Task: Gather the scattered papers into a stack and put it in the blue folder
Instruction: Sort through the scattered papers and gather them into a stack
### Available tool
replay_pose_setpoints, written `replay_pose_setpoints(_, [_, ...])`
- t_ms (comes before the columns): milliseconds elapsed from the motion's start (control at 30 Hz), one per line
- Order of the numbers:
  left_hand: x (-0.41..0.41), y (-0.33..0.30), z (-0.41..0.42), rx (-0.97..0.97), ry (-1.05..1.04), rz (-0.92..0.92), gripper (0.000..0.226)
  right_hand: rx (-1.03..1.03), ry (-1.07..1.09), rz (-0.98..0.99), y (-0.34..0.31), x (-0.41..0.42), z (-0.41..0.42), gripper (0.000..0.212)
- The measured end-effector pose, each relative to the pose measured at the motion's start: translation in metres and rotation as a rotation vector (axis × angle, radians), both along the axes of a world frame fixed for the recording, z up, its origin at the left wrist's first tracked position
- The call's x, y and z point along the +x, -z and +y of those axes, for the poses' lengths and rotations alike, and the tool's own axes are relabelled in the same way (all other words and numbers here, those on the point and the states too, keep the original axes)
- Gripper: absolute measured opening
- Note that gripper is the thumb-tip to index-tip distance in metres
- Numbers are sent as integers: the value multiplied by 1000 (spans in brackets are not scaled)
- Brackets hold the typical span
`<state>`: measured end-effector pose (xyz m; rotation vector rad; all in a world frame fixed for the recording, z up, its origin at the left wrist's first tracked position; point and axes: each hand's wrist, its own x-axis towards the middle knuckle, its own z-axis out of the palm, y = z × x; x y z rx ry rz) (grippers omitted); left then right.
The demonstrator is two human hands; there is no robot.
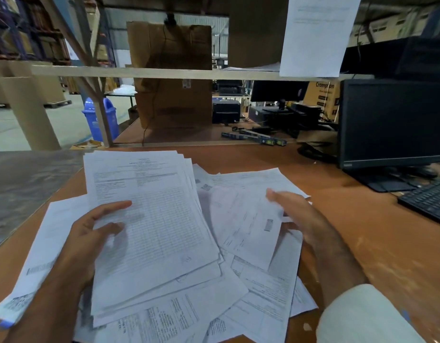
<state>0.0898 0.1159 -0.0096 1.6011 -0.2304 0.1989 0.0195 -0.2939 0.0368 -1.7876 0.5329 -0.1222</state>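
A stack of printed white papers (159, 219) is held up over the brown desk (362, 231). My left hand (90, 233) grips its left edge, thumb and a finger lying on the top sheet. My right hand (300, 219) pinches a single sheet (246, 224) with a barcode at its right edge, just right of the stack. More loose papers (263, 288) lie scattered under and around both hands, and one long sheet (45, 248) lies at the left. No blue folder is in view.
A black monitor (392, 122) and keyboard (427, 201) stand at the right. A wooden shelf rail (164, 73) crosses above the desk, with cardboard boxes (174, 78) behind and a hanging paper (315, 35). A blue bin (100, 117) stands on the floor at left.
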Motion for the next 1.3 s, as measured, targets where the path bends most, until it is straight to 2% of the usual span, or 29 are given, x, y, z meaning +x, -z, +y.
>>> replay_pose_setpoints(67, [-2, -3, 0, 10, -1, -16, 40, -348, -13, 85, 3, -3, 0, 35])
replay_pose_setpoints(133, [-1, -4, 3, -16, -14, -15, 41, -471, 21, 27, 6, -4, -4, 14])
replay_pose_setpoints(167, [-1, -5, 6, -40, -27, -8, 42, -497, 50, -8, 6, -5, -6, 18])
replay_pose_setpoints(233, [0, -7, 12, -93, -46, -3, 43, -523, 19, -20, 8, -2, -11, 51])
replay_pose_setpoints(300, [-1, -9, 15, -112, -103, -15, 45, -506, -141, 39, 13, 1, -18, 80])
replay_pose_setpoints(333, [-2, -11, 16, -117, -130, -24, 44, -470, -232, 74, 14, 0, -19, 86])
replay_pose_setpoints(400, [-2, -11, 17, -131, -163, -17, 43, -377, -261, 19, 12, -2, -21, 79])
replay_pose_setpoints(500, [4, -5, 19, -130, -137, -1, 47, -325, -33, -160, 7, -5, -24, 67])
replay_pose_setpoints(633, [3, -4, 15, -89, -126, 19, 47, -569, -125, 60, 16, 6, -13, 66])
replay_pose_setpoints(700, [4, -2, 16, -83, -112, 23, 47, -630, -156, 58, 21, 10, -9, 64])
replay_pose_setpoints(800, [6, -1, 20, -78, -98, 28, 47, -446, -288, 25, 12, 3, -17, 66])
replay_pose_setpoints(933, [2, -4, 15, -57, -73, 36, 47, -278, -593, 167, -4, -20, -30, 80])
replay_pose_setpoints(1000, [1, -3, 10, -44, -47, 43, 47, -223, -553, 160, -5, -19, -26, 69])
replay_pose_setpoints(1067, [1, -1, 7, -16, -9, 39, 48, -163, -456, 143, -3, -13, -13, 49])
replay_pose_setpoints(1133, [2, 1, 7, -3, 10, 35, 48, -231, -453, 93, 4, -3, -4, 36])
replay_pose_setpoints(1233, [2, 2, 6, -9, 29, 47, 47, -404, -562, 23, 11, 5, 7, 42])
replay_pose_setpoints(1300, [0, 3, 3, -12, 43, 46, 46, -426, -585, 4, 13, 7, 12, 43])
